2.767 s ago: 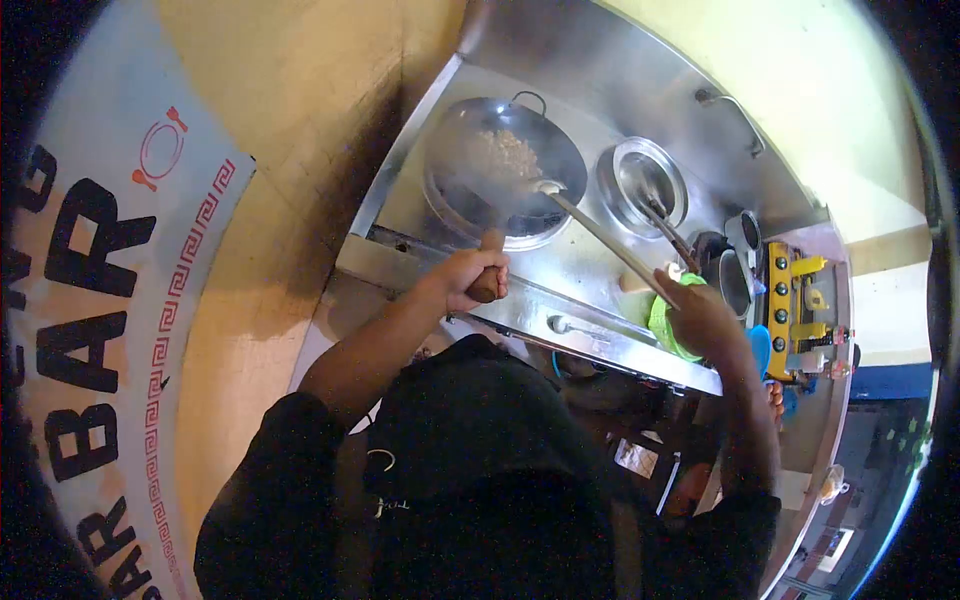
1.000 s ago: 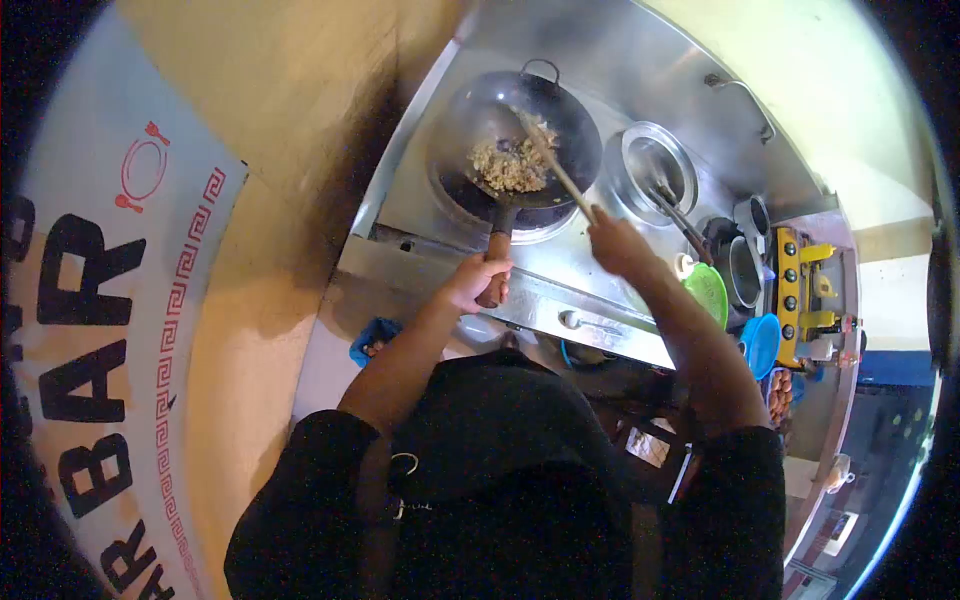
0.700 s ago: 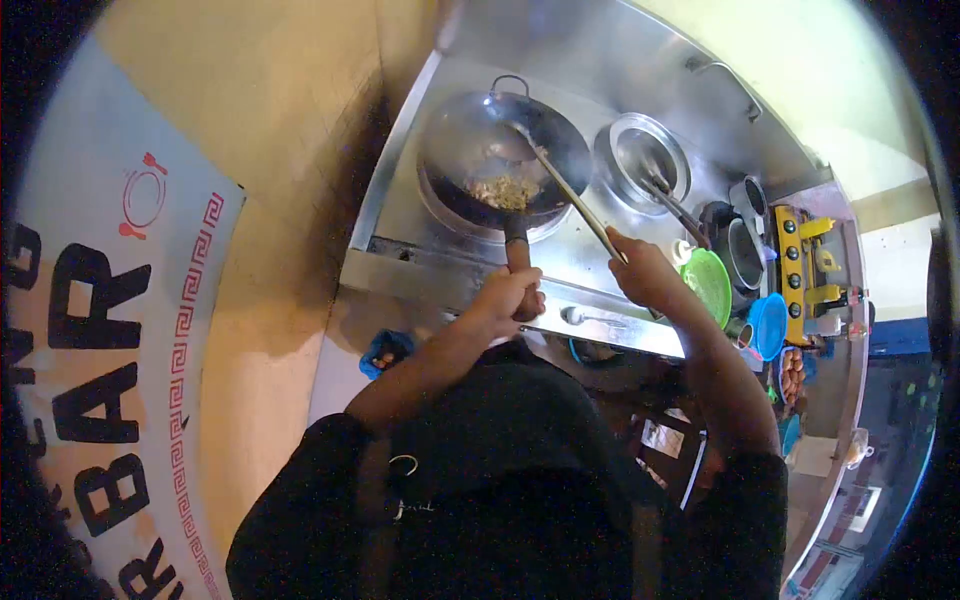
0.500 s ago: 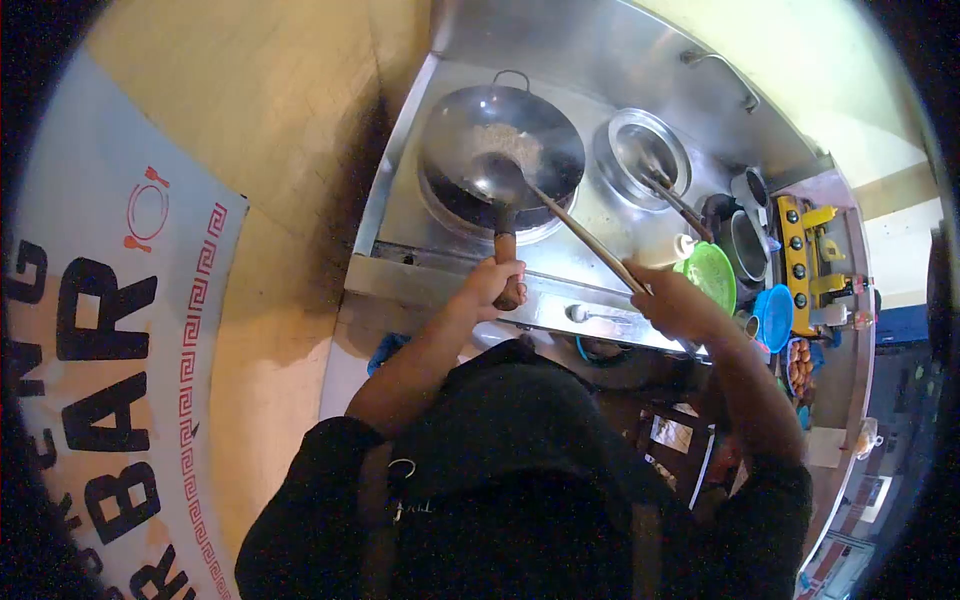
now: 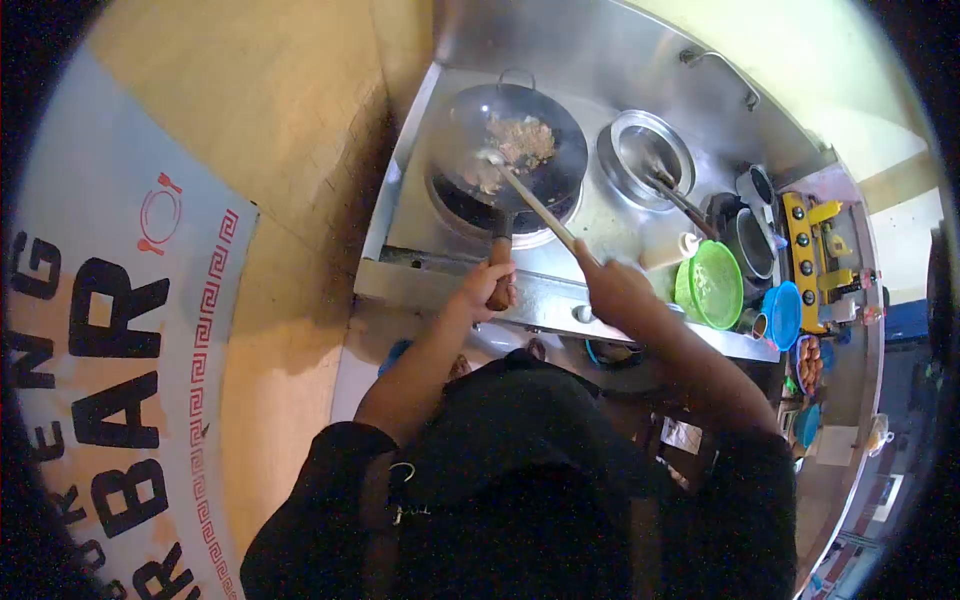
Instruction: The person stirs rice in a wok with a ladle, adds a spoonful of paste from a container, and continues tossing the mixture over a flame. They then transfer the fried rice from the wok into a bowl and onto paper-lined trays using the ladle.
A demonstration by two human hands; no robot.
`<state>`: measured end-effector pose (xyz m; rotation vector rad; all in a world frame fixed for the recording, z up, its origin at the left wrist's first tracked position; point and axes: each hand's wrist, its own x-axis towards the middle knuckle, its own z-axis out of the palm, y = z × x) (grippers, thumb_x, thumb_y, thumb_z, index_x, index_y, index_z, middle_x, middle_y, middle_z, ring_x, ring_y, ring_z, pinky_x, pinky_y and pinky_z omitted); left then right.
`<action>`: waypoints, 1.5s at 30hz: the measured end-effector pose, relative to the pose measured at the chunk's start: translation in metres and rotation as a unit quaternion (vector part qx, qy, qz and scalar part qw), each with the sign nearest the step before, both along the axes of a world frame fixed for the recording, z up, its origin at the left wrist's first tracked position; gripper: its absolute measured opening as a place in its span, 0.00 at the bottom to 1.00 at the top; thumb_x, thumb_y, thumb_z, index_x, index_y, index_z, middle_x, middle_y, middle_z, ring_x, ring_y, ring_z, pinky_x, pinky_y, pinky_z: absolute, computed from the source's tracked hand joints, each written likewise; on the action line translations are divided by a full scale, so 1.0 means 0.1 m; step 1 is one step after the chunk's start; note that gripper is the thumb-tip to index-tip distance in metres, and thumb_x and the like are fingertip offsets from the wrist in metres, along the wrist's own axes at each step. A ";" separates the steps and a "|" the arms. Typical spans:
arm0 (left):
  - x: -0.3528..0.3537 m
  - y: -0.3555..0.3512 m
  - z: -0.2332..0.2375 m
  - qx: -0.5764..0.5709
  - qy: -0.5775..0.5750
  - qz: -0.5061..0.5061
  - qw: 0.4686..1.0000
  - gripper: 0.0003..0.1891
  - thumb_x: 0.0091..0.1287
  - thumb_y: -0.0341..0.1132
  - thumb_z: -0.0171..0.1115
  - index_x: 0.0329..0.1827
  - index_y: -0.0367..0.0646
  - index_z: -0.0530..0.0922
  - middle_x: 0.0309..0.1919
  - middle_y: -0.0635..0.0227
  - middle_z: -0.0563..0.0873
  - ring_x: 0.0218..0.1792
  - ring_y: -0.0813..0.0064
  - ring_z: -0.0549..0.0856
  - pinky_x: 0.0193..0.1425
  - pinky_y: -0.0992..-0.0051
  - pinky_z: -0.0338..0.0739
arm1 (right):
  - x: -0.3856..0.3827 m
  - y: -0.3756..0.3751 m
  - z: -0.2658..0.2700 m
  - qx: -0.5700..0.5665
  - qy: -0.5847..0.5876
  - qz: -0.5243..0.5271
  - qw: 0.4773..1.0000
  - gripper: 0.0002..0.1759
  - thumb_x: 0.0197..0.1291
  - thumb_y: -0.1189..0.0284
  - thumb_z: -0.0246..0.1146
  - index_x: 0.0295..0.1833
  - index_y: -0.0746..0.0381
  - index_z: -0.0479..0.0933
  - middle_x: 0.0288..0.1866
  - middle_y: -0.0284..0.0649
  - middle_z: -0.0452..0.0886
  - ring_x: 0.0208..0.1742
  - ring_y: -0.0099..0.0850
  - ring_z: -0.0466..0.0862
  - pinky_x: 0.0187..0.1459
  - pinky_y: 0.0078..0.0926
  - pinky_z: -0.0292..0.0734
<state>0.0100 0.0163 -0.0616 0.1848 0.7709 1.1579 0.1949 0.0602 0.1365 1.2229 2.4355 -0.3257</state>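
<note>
My left hand (image 5: 489,289) is closed around the wooden handle of a dark wok (image 5: 555,190) that sits on a round burner ring. In my right hand (image 5: 617,292) is a ladle (image 5: 545,213) with a long, light-coloured shaft. Its head, partly blurred by steam, reaches into the wok's near left part. Brown, crumbly food (image 5: 525,141) lies across the bottom of the wok, with a smaller amount near the ladle head. What kind of food it is, I cannot make out.
Right of the wok, a metal pan (image 5: 646,158) holds a utensil. Further right stand a squeeze bottle (image 5: 668,252), a green basket (image 5: 712,290), a blue bowl (image 5: 781,313) and dark pots (image 5: 749,243). A lettered banner (image 5: 120,330) hangs at left.
My right hand and the ladle have moved left and slightly up. The ladle's rounded bowl, earlier broad in view, now shows small. More food is visible, spread across the wok.
</note>
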 end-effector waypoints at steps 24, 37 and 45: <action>-0.03 -1.09 -1.57 -0.167 -0.044 -0.223 0.959 0.15 0.67 0.48 0.55 0.49 0.50 0.75 0.40 0.67 0.80 0.42 0.71 0.79 0.48 0.64 0.76 | 0.19 0.88 -0.40 -0.085 0.208 -0.180 0.958 0.29 0.58 0.72 0.54 0.67 0.59 0.63 0.46 0.61 0.78 0.50 0.55 0.78 0.51 0.42 0.72; 1.14 -0.63 -3.22 -0.182 0.277 -0.179 0.926 0.11 0.67 0.42 0.57 0.45 0.47 0.75 0.35 0.67 0.81 0.36 0.71 0.81 0.38 0.66 0.77 | 0.26 0.71 -0.29 0.098 -0.100 -0.013 0.990 0.37 0.58 0.75 0.52 0.72 0.57 0.48 0.31 0.62 0.77 0.26 0.54 0.79 0.29 0.50 0.74; -0.12 -0.67 -0.85 0.161 -0.255 -0.266 0.915 0.30 0.64 0.51 0.58 0.62 0.39 0.66 0.48 0.57 0.79 0.55 0.63 0.77 0.59 0.56 0.72 | 0.29 0.10 0.04 0.043 -0.177 -0.015 0.983 0.42 0.55 0.81 0.51 0.75 0.54 0.43 0.30 0.60 0.76 0.29 0.53 0.81 0.28 0.49 0.76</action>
